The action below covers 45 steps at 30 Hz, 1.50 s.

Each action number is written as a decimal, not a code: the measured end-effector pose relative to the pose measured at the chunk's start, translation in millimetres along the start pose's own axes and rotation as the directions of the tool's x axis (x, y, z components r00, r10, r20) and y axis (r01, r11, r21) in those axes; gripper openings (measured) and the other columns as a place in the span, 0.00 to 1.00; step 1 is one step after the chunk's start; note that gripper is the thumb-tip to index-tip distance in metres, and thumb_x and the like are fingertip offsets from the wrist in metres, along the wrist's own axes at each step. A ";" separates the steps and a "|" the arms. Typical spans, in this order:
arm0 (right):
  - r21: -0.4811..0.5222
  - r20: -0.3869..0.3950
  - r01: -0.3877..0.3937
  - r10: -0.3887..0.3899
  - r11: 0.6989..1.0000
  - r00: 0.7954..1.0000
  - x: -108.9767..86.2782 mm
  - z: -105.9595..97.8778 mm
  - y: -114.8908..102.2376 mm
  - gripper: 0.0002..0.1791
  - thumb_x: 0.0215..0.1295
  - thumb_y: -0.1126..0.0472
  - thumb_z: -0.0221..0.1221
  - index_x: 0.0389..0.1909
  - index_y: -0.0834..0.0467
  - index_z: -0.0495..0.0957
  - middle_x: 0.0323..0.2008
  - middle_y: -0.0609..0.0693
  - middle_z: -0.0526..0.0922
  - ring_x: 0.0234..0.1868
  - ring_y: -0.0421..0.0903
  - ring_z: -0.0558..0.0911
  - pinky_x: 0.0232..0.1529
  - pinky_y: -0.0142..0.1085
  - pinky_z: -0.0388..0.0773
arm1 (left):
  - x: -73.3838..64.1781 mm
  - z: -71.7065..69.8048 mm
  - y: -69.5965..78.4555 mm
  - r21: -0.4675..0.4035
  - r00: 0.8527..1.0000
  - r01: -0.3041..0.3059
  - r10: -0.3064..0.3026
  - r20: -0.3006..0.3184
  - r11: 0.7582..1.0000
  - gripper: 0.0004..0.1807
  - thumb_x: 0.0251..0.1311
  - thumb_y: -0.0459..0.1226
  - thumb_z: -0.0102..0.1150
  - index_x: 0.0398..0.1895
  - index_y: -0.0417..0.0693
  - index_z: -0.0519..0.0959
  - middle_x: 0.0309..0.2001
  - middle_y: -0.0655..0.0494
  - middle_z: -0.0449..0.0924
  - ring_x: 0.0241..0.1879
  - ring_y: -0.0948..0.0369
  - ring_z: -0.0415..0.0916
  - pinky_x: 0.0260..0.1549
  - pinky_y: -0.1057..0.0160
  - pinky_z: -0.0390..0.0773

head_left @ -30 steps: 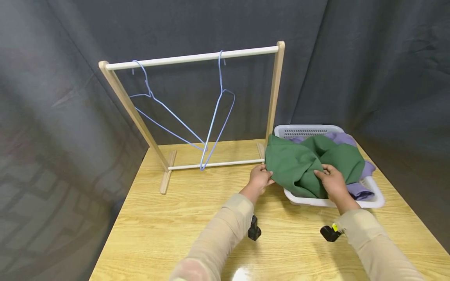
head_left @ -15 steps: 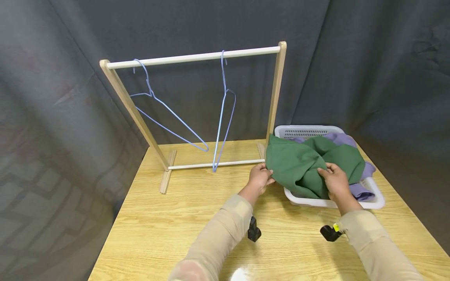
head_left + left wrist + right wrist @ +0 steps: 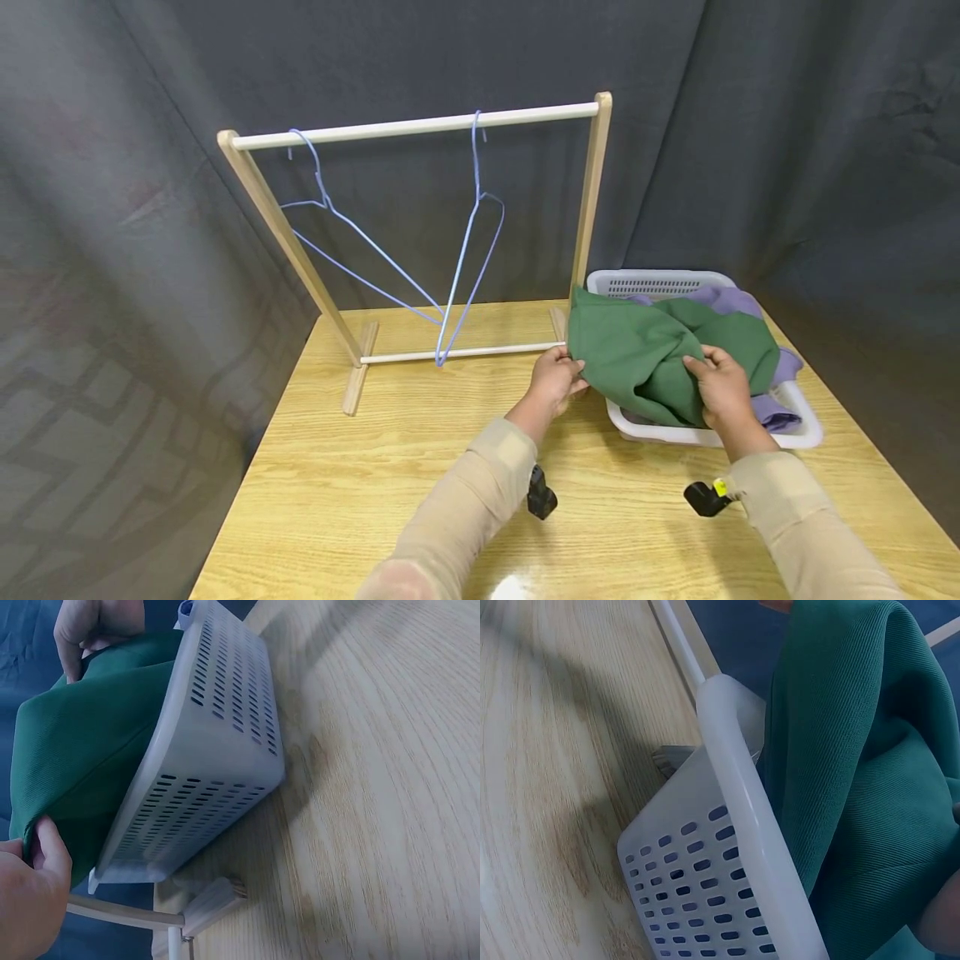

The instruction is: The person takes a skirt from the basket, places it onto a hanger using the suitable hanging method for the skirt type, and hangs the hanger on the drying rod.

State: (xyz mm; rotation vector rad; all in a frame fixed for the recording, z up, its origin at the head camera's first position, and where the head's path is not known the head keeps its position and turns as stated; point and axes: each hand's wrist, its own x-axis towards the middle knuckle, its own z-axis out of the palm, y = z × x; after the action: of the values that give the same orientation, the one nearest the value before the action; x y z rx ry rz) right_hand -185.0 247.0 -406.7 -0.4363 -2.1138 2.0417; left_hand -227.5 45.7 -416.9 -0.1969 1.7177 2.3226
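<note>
Your sleeves point(image 3: 468, 492) are beige; at right you see plain green cloth point(image 3: 618, 342), purple fabric point(image 3: 726, 300), a white basket point(image 3: 663, 434); at left, blue hangers point(image 3: 458, 275).

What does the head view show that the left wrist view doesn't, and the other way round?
Only the head view: the two hangers, the rack's top bar they hang from, and the sleeves.

Only the left wrist view: the rows of slots in the basket's outer walls.

Both: the left hand and right hand gripping the green cloth, plus the basket, the table and part of the rack's lower bar.
</note>
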 end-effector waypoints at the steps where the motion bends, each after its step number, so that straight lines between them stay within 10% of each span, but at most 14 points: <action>1: 0.027 -0.001 0.004 -0.004 1.000 1.000 -0.5 0.4 -0.4 0.05 0.59 0.58 0.52 0.35 0.46 0.67 0.36 0.37 0.69 0.33 0.30 0.69 0.31 0.22 0.67 | -0.3 -0.2 0.5 -0.001 1.000 -0.001 0.001 0.000 1.000 0.11 0.54 0.24 0.49 0.41 0.35 0.71 0.27 0.54 0.64 0.29 0.61 0.69 0.33 0.62 0.75; 45: 0.474 0.042 0.137 -0.178 0.870 0.983 -17.4 16.7 -26.2 0.09 0.54 0.71 0.55 0.29 0.54 0.77 0.27 0.43 0.78 0.27 0.37 0.76 0.25 0.26 0.73 | -12.4 -32.8 19.4 -0.176 0.995 -0.098 0.102 0.013 0.980 0.11 0.51 0.21 0.46 0.39 0.34 0.69 0.28 0.53 0.67 0.25 0.63 0.67 0.21 0.69 0.72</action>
State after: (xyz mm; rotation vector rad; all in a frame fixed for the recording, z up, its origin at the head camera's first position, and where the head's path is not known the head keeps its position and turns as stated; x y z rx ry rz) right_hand -176.3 225.1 -380.1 -0.0983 -1.5419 2.3995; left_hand -222.2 7.6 -405.6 -0.1186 1.5468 2.5398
